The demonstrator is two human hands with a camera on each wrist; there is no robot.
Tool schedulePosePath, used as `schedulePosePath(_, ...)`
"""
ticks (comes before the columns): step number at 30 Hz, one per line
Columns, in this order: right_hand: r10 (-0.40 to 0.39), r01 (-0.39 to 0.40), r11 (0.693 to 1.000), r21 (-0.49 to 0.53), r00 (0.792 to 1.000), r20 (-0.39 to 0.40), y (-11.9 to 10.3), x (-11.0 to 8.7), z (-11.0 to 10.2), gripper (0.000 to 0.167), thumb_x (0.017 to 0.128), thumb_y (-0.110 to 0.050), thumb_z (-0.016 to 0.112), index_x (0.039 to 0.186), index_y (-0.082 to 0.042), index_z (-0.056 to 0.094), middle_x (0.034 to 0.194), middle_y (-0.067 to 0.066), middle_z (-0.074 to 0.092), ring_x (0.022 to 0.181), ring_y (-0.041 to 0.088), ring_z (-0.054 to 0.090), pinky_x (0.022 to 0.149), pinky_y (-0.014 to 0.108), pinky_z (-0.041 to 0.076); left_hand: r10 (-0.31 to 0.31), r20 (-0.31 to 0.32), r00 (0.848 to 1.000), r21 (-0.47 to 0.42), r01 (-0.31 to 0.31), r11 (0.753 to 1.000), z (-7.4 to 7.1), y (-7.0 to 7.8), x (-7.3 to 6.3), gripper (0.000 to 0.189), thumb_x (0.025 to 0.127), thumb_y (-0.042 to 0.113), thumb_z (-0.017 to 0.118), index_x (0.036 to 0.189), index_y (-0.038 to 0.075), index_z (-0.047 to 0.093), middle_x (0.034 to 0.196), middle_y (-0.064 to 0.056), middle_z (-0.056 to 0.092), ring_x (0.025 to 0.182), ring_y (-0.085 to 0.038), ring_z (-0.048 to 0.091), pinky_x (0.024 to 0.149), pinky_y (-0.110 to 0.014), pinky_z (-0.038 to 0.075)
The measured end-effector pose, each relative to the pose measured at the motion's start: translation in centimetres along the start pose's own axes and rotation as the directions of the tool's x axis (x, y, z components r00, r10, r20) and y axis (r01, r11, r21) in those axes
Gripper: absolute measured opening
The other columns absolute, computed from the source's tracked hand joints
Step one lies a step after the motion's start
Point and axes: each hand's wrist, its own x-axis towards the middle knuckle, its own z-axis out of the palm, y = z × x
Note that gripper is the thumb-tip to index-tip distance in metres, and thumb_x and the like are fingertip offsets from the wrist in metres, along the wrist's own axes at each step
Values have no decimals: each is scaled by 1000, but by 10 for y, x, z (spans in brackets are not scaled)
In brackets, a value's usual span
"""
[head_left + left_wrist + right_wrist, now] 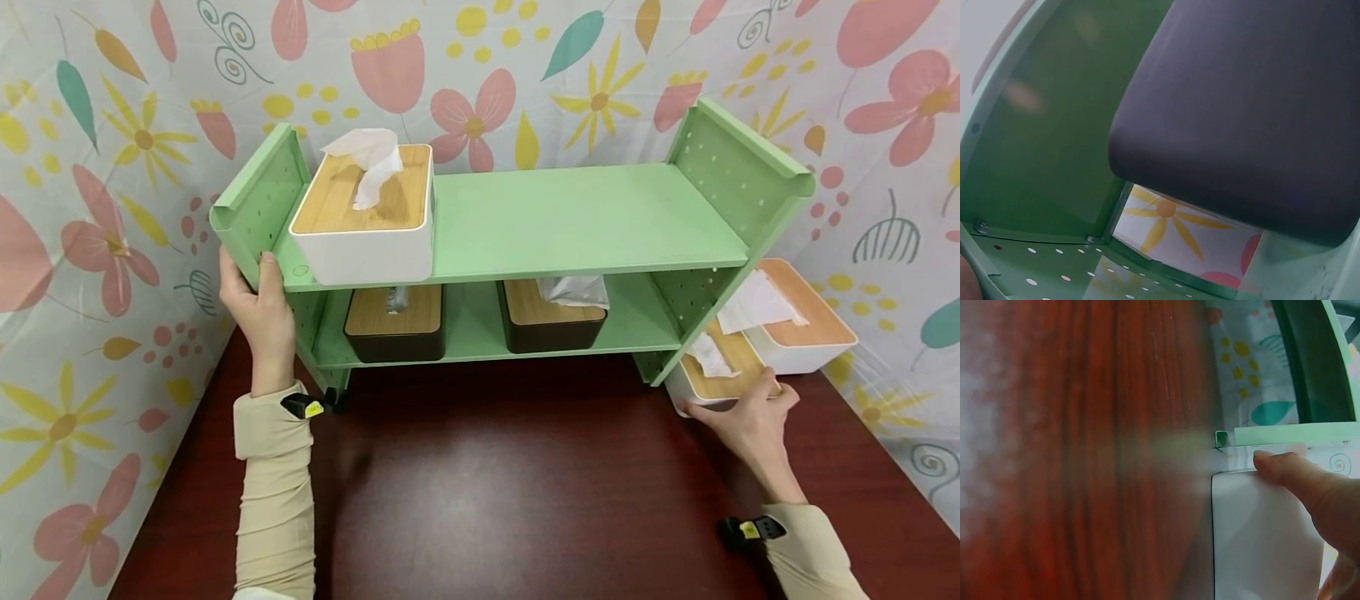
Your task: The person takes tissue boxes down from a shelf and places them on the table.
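A green two-tier shelf (585, 218) stands on the dark wooden table. My left hand (262, 325) grips the lower part of its left side panel, thumb at the front edge of the upper board. Low by the shelf's right side, my right hand (757, 425) holds a white tissue box (731, 389) with a wooden lid and a tissue sticking out. The right wrist view shows my thumb (1288, 472) across the top edge of that box (1263, 537). Just behind it sits another white tissue box (806, 358) with an orange-brown wooden lid.
On the upper board's left end stands a white tissue box (367, 258). Two dark tissue boxes with wooden lids, one left (393, 348) and one further right (555, 335), sit on the lower board. Flower-patterned cloth (480, 83) hangs behind and at both sides.
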Motion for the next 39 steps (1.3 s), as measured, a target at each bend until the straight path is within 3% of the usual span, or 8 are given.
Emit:
schedulePosePath(7,0,0,1000,-15,1000,-13,-4,6,3,113,65,-24,86,141,13,11,127,41,15,111,57,27,94,68,29,5,-6,1000,-15,-5,1000,0,0,1,35,92,-2,45,124,2,59,110,-11,61,100,-21,58,88,-27,46)
schedulePosePath(27,-17,17,1000,-26,1000,8,-3,18,6,117,65,-29,86,143,11,10,129,44,13,114,61,28,94,70,30,-3,4,1000,-39,3,999,1,-2,3,34,92,-2,46,124,2,58,112,-10,61,105,-23,58,91,-28,45)
schedulePosePath(39,-29,30,999,-27,998,50,-4,26,8,121,68,-32,84,146,10,2,132,45,8,121,59,19,95,71,28,-1,13,1000,-7,1,1000,-4,-8,3,36,93,-2,46,126,4,59,112,-11,61,101,-21,59,89,-28,46)
